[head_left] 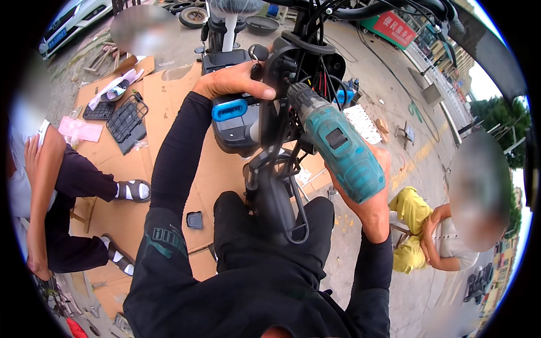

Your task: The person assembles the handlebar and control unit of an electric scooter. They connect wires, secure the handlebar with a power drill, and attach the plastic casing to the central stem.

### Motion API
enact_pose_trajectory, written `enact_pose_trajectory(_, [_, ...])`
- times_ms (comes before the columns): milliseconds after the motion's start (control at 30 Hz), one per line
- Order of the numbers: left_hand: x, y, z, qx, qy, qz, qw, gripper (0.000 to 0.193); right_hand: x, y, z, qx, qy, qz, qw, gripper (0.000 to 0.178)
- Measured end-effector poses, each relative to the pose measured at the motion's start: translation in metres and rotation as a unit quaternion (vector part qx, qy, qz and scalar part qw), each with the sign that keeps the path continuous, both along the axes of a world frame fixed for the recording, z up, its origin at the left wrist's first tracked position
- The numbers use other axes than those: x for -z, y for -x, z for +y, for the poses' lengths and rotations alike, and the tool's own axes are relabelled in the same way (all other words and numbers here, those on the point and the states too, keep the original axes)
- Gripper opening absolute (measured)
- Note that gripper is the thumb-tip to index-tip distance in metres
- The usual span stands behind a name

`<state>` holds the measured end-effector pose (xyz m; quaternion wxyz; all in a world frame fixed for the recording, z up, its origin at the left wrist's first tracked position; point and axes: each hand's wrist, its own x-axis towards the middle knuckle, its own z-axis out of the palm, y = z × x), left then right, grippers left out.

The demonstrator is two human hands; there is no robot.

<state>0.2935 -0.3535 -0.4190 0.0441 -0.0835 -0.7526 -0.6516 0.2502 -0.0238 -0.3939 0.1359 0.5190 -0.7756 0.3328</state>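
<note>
In front of me stands an electric bike, its front wheel (270, 205) between my knees. My left hand (236, 80) grips the edge of the bike's black front panel (275, 76), the thumb pressed on its near face. Beside those fingers is a key ring (258, 53) with a black fob. My right hand (372, 211) is wrapped round a teal cordless drill (338, 141), mostly behind the tool's body. The drill's chuck (302, 97) points at the panel, close to its right edge. Whether the bit touches a screw is hidden. Loose wires (326, 79) show behind the panel.
Flattened cardboard (169, 135) covers the ground at left, with a black rack (127, 121) and a small black part (194, 220) on it. One person sits at left, sandalled feet (134, 190) near; another in yellow trousers (410, 219) sits at right. Handlebars (389, 8) reach overhead.
</note>
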Motion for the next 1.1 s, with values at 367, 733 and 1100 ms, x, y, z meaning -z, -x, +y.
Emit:
enact_pose_trajectory(367, [0.051, 0.028, -0.040, 0.051, -0.096, 0.027, 0.994, 0.108, -0.011, -0.001, 0.000, 0.089, -0.081, 0.038, 0.992, 0.024])
enact_pose_trajectory(733, [0.028, 0.009, -0.037, 0.035, 0.010, 0.032, 0.999, 0.081, 0.009, 0.003, 0.007, -0.068, 0.046, -0.085, 0.993, 0.036])
enact_pose_trajectory(1100, [0.157, -0.174, -0.052, -0.257, 0.190, 0.031, 0.947, 0.063, 0.076, 0.029, 0.153, -0.165, 0.204, -0.458, 0.849, 0.048])
